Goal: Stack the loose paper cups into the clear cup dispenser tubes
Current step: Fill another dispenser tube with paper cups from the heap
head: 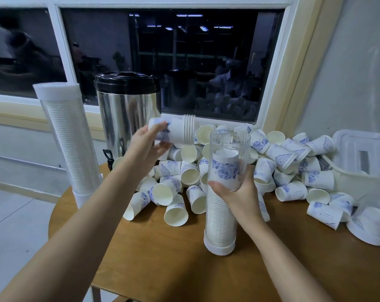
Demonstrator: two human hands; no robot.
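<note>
Two hands busy | right hand [239, 196]: fingers gripped the part-filled clear tube [228, 141], steadying it upright on the near surface [162, 258] | left hand [145, 148]: fingers gripped a nested cup stack [181, 131], tipped sideways, likely for loading.

We see two clear dispenser tubes, both upright. The capped tube [69, 138] at the left of the frame has a white cap on top and is packed with nested cups along its whole length. The open tube [226, 171], just right of centre, stands on a white base and is filled roughly two-thirds up. Its topmost cup shows a blue flower print. Above centre, a short nested stack of cups [180, 131] lies sideways in the air, rims to the right. Across the middle and right sprawls the heap of loose cups [271, 166] — white, blue-printed, cream inside — mostly tipped on their sides.
</note>
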